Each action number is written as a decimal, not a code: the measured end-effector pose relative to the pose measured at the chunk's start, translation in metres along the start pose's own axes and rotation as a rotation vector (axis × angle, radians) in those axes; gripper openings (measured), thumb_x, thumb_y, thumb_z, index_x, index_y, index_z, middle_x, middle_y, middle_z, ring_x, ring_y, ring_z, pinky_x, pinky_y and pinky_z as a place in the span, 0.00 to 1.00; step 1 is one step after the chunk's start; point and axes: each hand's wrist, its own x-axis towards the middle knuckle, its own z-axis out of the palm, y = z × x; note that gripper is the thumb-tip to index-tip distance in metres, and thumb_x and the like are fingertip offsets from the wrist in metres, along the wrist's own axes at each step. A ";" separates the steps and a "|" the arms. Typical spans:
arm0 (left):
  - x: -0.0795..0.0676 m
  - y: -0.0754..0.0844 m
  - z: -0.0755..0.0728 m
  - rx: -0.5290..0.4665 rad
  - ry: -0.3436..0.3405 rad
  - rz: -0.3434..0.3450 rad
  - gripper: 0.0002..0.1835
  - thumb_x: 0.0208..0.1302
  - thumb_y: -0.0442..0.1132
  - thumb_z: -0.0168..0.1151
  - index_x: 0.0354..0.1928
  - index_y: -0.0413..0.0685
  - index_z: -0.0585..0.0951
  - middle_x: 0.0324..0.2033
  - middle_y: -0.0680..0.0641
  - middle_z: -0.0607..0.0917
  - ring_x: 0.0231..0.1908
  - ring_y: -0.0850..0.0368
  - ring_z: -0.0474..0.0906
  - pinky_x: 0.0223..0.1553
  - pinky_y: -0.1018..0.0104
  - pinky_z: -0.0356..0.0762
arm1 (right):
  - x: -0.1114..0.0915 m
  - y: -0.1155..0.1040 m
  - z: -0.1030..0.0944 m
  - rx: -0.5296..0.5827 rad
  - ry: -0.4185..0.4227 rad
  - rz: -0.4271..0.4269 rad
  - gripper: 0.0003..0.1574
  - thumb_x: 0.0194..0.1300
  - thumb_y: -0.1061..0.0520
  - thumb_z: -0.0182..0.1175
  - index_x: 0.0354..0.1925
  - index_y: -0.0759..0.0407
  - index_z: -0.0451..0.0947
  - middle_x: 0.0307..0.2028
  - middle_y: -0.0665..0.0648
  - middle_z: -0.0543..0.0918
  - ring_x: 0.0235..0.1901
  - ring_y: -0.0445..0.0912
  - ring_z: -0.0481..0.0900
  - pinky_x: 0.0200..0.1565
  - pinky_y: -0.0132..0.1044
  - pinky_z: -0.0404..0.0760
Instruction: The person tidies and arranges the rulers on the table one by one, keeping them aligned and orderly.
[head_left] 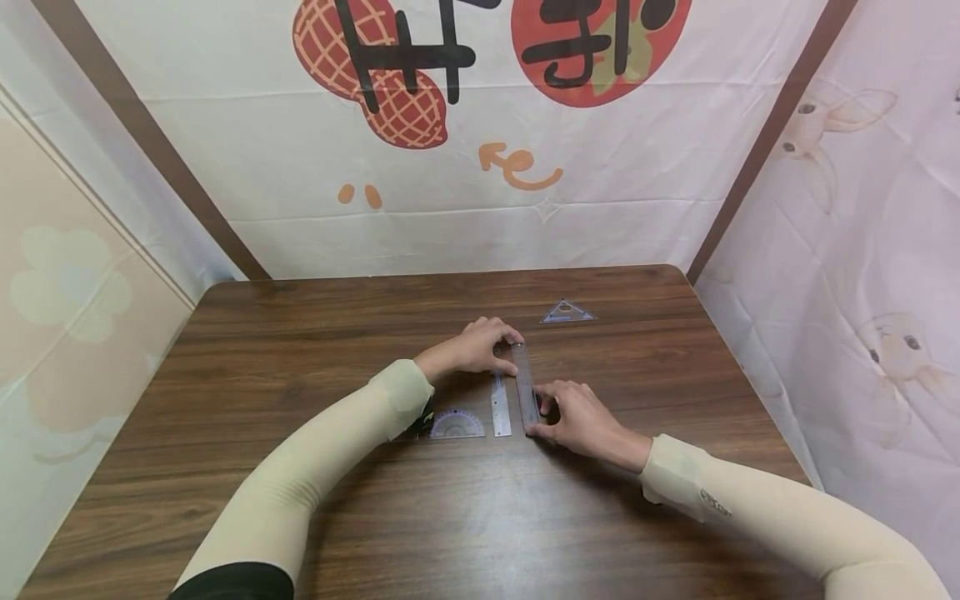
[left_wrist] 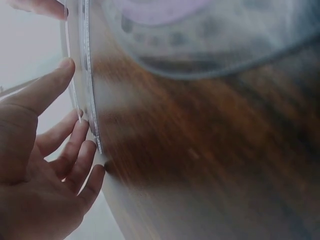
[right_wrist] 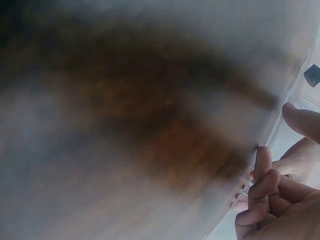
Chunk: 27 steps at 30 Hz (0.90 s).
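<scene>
Two bare hands work at a clear, greyish ruler (head_left: 527, 387) lying lengthwise on the table. My left hand (head_left: 480, 345) holds its far end, the thumb against the left edge and a fingertip at the end. At the near end my right hand (head_left: 583, 421) grips the ruler, thumb at the corner and index finger on the right edge. A narrower clear ruler with blue markings (head_left: 501, 412) lies just to the left, its far part under the left hand. Beside that is a clear protractor (head_left: 457, 425), which looms blurred in the left wrist view (left_wrist: 200, 45).
A clear set square with blue markings (head_left: 567, 317) lies farther back on the brown wooden table (head_left: 300, 333). Printed cloth (head_left: 465, 233) hangs behind the table's far edge and along both sides. A small dark object (head_left: 424, 417) shows beneath the left wrist.
</scene>
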 end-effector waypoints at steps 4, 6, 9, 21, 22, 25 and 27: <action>0.000 0.001 -0.001 0.005 -0.009 -0.003 0.32 0.69 0.53 0.76 0.70 0.48 0.80 0.63 0.44 0.79 0.62 0.46 0.70 0.70 0.44 0.62 | 0.000 0.000 0.001 -0.012 0.003 -0.003 0.41 0.60 0.47 0.82 0.63 0.69 0.83 0.34 0.46 0.84 0.40 0.44 0.80 0.53 0.50 0.75; 0.000 0.001 -0.001 0.009 -0.012 -0.004 0.33 0.69 0.53 0.76 0.70 0.48 0.80 0.63 0.44 0.79 0.63 0.46 0.70 0.71 0.44 0.62 | 0.000 0.000 0.001 -0.016 0.007 -0.003 0.41 0.59 0.47 0.83 0.63 0.69 0.83 0.34 0.46 0.84 0.40 0.44 0.80 0.52 0.50 0.76; 0.000 0.001 -0.001 0.015 -0.016 -0.004 0.33 0.69 0.53 0.76 0.70 0.48 0.80 0.63 0.44 0.79 0.64 0.46 0.70 0.71 0.44 0.62 | -0.001 0.000 0.003 -0.025 0.015 -0.006 0.41 0.59 0.47 0.83 0.62 0.68 0.83 0.33 0.46 0.83 0.39 0.43 0.79 0.52 0.49 0.76; -0.002 0.003 -0.001 0.030 -0.024 0.005 0.32 0.68 0.52 0.77 0.69 0.48 0.80 0.62 0.43 0.79 0.65 0.44 0.69 0.71 0.45 0.62 | -0.003 -0.002 0.004 -0.084 0.033 -0.021 0.42 0.57 0.43 0.83 0.61 0.65 0.84 0.34 0.45 0.82 0.38 0.43 0.79 0.49 0.46 0.76; -0.002 0.004 -0.001 0.031 -0.024 0.004 0.32 0.68 0.52 0.77 0.69 0.48 0.80 0.62 0.43 0.78 0.65 0.44 0.69 0.72 0.45 0.62 | -0.003 -0.002 0.004 -0.088 0.033 -0.020 0.42 0.57 0.43 0.83 0.61 0.65 0.84 0.34 0.45 0.82 0.38 0.43 0.79 0.49 0.46 0.76; -0.003 0.005 -0.002 0.033 -0.029 0.000 0.32 0.68 0.52 0.77 0.69 0.48 0.80 0.63 0.43 0.78 0.66 0.44 0.69 0.72 0.45 0.61 | -0.003 -0.003 0.004 -0.098 0.030 -0.012 0.42 0.57 0.43 0.83 0.61 0.64 0.84 0.35 0.45 0.82 0.38 0.43 0.79 0.49 0.46 0.76; -0.003 0.005 -0.002 0.039 -0.030 -0.001 0.32 0.68 0.52 0.77 0.69 0.48 0.80 0.63 0.43 0.78 0.66 0.44 0.69 0.73 0.45 0.61 | -0.003 -0.003 0.004 -0.102 0.028 -0.007 0.42 0.57 0.42 0.83 0.61 0.64 0.84 0.35 0.45 0.82 0.38 0.43 0.79 0.49 0.45 0.75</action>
